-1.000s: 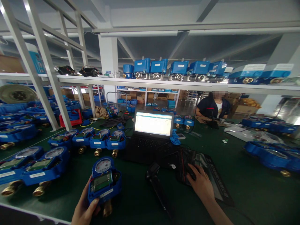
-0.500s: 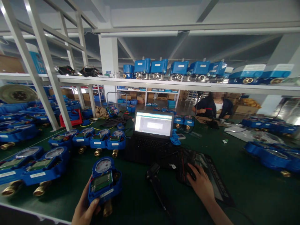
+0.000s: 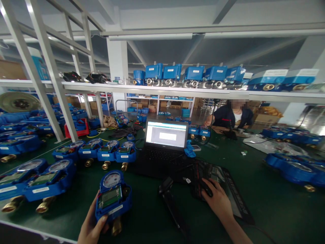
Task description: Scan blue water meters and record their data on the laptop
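My left hand (image 3: 92, 222) grips the lower left side of a blue water meter (image 3: 114, 195), thumb on its front edge. The meter has a round dial, a green circuit board with a small display, and a brass pipe end pointing toward me. My right hand (image 3: 218, 200) is wrapped over a black computer mouse (image 3: 207, 188) on a dark patterned mouse pad (image 3: 235, 189). A black barcode scanner (image 3: 170, 203) lies between my hands. Behind it an open laptop (image 3: 165, 135) shows a pale dialog box on its screen.
Several blue meters (image 3: 45, 179) stand in rows at left, and more (image 3: 294, 169) at right. Above the green table (image 3: 144, 217) runs a white shelf (image 3: 177, 89) carrying blue units. A blue cloth-like item (image 3: 189, 149) lies beside the laptop. A co-worker (image 3: 232, 115) sits across the table.
Both my hands stay almost in place on the meter and the mouse. Across the table, the co-worker's arm has shifted outward to the left.
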{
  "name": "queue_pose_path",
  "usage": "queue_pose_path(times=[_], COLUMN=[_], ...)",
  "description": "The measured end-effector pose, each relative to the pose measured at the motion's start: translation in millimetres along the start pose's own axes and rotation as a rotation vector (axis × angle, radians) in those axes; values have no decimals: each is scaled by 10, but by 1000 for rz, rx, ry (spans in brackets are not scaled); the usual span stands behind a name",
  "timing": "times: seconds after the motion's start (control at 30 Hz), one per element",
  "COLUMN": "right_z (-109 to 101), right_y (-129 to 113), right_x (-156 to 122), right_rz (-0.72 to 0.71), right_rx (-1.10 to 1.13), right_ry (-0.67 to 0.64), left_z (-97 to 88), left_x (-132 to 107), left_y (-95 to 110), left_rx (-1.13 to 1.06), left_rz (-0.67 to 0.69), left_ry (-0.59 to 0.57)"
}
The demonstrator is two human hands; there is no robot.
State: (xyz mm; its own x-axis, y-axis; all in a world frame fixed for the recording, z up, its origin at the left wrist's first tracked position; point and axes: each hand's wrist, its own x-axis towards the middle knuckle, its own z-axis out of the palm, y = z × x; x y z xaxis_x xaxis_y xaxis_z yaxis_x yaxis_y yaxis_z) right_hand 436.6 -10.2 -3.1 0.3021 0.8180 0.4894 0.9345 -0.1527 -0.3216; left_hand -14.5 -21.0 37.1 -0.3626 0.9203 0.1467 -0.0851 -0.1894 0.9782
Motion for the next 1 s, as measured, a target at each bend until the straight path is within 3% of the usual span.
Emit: queue_pose_path(times=[0.67, 1.0], right_z=[5, -27], right_y=[-11, -34], right_x=[9, 5], right_rz=[-30, -18], right_rx=[-26, -17], right_ry=[19, 27], left_z=[-15, -64], left_x=[15, 46], left_y=[-17, -147], left_rx=[-9, -2], left_rz=[-55, -28], left_ry=[18, 20])
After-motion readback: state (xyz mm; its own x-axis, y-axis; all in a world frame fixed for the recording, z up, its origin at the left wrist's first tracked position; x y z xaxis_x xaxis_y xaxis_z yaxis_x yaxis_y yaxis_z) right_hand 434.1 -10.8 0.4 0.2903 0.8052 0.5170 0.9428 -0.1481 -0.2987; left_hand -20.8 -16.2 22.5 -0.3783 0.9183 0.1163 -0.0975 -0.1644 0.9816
